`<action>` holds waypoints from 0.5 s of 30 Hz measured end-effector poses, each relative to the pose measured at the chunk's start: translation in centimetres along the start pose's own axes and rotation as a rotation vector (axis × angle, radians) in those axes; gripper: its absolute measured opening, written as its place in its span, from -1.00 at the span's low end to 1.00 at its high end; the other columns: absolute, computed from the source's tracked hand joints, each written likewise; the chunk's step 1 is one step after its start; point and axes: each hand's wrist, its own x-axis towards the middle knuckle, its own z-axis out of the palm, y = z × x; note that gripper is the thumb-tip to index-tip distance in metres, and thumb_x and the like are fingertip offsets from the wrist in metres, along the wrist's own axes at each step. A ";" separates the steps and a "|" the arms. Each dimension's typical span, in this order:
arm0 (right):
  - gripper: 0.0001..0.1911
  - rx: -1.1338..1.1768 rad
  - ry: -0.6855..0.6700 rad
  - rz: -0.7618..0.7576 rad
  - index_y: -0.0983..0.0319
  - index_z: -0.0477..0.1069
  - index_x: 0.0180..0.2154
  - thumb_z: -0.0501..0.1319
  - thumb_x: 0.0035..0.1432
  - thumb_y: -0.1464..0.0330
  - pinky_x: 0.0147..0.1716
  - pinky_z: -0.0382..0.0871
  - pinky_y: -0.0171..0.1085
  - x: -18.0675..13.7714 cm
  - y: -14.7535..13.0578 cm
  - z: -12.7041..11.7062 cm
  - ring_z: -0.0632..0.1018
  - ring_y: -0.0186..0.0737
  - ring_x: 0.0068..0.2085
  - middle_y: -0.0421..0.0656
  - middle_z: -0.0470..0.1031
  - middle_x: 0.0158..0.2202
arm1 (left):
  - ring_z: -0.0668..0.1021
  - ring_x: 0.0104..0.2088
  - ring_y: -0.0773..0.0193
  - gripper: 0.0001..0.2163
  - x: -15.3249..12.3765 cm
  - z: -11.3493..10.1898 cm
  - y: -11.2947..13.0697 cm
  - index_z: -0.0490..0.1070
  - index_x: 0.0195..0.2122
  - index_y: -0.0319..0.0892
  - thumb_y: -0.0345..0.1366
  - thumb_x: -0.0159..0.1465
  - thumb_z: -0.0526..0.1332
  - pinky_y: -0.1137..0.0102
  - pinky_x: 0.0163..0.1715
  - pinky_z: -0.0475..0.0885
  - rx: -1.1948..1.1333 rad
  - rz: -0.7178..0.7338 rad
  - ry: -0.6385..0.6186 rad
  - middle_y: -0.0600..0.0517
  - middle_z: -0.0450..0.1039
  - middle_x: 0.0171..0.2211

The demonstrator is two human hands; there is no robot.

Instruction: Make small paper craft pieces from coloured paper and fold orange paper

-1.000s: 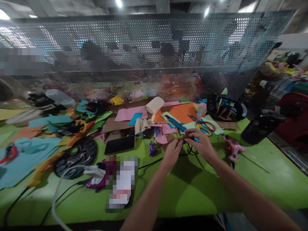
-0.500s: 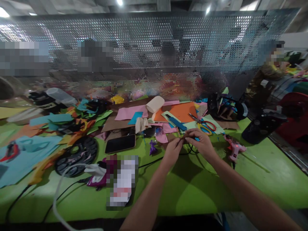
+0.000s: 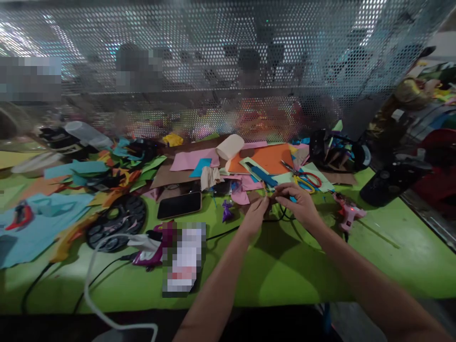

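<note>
My left hand (image 3: 254, 216) is closed in a pinch over the green table, just left of my right hand (image 3: 298, 202). Its fingertips point up, and what they hold is too small to make out. The fingers of my right hand are curled and pressed together, with any held thing hidden or tiny. A narrow gap separates the two hands. Beyond them lie a blue utility knife (image 3: 261, 175) and scissors (image 3: 309, 180) with red and yellow handles. A black cable (image 3: 228, 232) runs behind my hands.
A pink hot glue gun (image 3: 352, 213) lies right, near a black tumbler (image 3: 392, 183). To the left are a dark phone (image 3: 179, 205), a purple power strip (image 3: 151, 254) and a black round tray (image 3: 119, 221). Coloured paper (image 3: 270, 158) covers the back, before a perforated metal screen (image 3: 213, 61).
My hands have drawn slightly apart at the fingertips; before, they met over a small dark thing. The view has tilted a little downward.
</note>
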 end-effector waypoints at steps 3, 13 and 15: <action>-0.86 -0.011 0.008 0.004 0.16 0.49 -0.45 0.31 0.11 0.27 -0.08 0.40 -0.12 0.0 -0.1 0.0 0.53 -0.10 -0.14 -0.11 0.54 -0.22 | 0.29 -0.48 0.37 -0.48 -0.1 0.2 0.4 0.37 -0.46 -0.21 0.24 0.10 0.26 0.41 -0.43 0.22 -0.132 -0.094 -0.001 0.11 0.29 -0.53; -0.88 -0.006 -0.007 0.007 0.16 0.50 -0.43 0.31 0.11 0.27 -0.06 0.39 -0.11 0.0 -0.2 -0.1 0.52 -0.10 -0.11 -0.10 0.54 -0.19 | 0.24 -0.53 0.43 -0.54 -0.6 0.3 1.1 0.31 -0.43 -0.20 0.11 0.05 0.39 0.46 -0.50 0.19 -0.395 -0.249 -0.113 0.15 0.18 -0.54; -0.87 -0.005 -0.015 0.002 0.16 0.51 -0.42 0.30 0.12 0.26 -0.05 0.39 -0.12 -0.1 -0.3 -0.1 0.52 -0.10 -0.10 -0.10 0.54 -0.18 | 0.23 -0.52 0.44 -0.52 -0.6 0.2 1.0 0.29 -0.42 -0.20 0.11 0.03 0.40 0.47 -0.49 0.20 -0.419 -0.272 -0.130 0.16 0.16 -0.53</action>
